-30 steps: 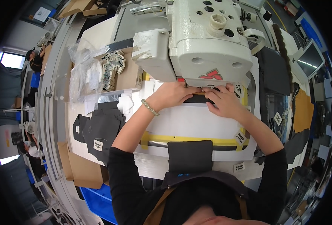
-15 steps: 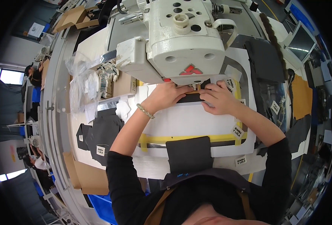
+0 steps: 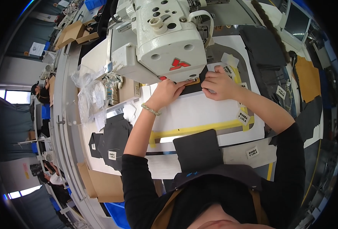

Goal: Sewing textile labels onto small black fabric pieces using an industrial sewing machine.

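Note:
Under the head of a white industrial sewing machine (image 3: 172, 53) lies a flat black piece (image 3: 193, 89), its material unclear. A small tan part (image 3: 194, 82) sits against its far side. My left hand (image 3: 165, 93) reaches in from the left, index finger along the tan part and thumb lower, holding the black piece. On the other side, my right hand (image 3: 220, 86) has curled fingers gripping the piece's right end, where a black edge stands up beside the machine. The needle area is mostly hidden by the machine head and my fingers.
White sheeting (image 3: 188, 110) edged with yellow tape (image 3: 199, 128) covers the work surface. A black panel (image 3: 197, 150) lies near my body. Black pieces (image 3: 115, 137) and a box of labels (image 3: 125, 91) lie left; a black stack (image 3: 262, 47) and screen (image 3: 296, 23) stand right.
The whole view has shifted and tilted, so the machine appears further left. My right hand's fingers are more curled, and more of the black piece shows between my hands.

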{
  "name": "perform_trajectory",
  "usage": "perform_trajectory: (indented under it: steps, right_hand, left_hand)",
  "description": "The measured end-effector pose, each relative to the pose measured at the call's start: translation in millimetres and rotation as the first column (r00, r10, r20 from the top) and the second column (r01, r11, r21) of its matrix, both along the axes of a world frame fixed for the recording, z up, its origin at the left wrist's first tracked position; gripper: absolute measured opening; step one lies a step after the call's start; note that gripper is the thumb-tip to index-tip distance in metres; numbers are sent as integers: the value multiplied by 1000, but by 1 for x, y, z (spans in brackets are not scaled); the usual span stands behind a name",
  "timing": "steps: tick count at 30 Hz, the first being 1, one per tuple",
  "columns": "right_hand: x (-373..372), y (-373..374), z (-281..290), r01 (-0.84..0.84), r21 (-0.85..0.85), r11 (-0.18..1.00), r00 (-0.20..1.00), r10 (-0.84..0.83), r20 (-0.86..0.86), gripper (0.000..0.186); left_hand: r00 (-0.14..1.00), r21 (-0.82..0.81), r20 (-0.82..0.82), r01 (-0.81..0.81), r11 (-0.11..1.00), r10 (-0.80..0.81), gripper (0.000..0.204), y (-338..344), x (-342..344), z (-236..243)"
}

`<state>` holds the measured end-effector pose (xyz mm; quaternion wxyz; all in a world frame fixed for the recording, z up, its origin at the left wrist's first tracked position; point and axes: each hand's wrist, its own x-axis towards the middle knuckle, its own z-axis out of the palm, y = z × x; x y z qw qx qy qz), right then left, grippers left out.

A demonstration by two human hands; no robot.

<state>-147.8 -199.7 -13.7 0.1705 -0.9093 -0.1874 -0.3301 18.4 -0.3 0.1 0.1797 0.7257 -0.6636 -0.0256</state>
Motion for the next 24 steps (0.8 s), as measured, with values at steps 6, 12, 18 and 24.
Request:
perform_trajectory:
  steps: [6, 12, 18, 24]
  right_hand:
    - [11, -3, -2, 19, 15, 1000, 999, -19, 47, 16]
    - [5, -4, -5, 24, -41, 999, 1000, -24, -4, 20]
    - [11, -1, -4, 22, -31, 999, 1000, -22, 4, 21]
    - [9, -3, -2, 27, -9, 1000, 999, -27, 17, 19]
  left_hand:
    - [996, -3, -88, -32, 999, 31, 22, 1, 15, -15]
    - [997, 62, -13, -69, 996, 70, 27, -1, 4, -7]
    - [990, -51, -11, -143, 988, 142, 32, 7, 3, -21]
    - [979, -31, -130, -165, 986, 160, 35, 17, -10, 4]
